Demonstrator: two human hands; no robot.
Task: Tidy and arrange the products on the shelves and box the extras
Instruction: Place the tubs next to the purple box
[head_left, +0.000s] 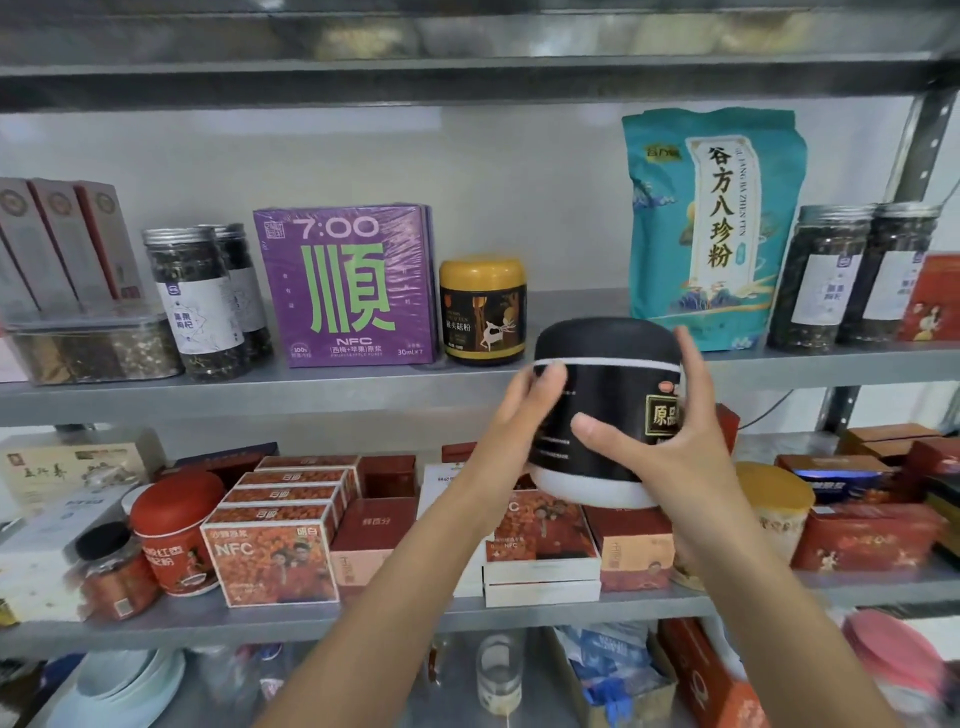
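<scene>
A person's two bare hands hold a black jar (608, 410) upright, just in front of a metal shelf (363, 387). The left hand (522, 415) curves round its left side; the right hand (675, 447) grips the right, thumb across the label. Straight behind it, slightly higher, a gap lies between a yellow-lidded jar (483, 312) and a teal bag (711, 228).

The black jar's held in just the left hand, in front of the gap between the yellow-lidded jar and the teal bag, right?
Not just the left: in the head view the left hand and right hand both grip the black jar. It is in front of the gap between the yellow-lidded jar and the teal bag.
</scene>
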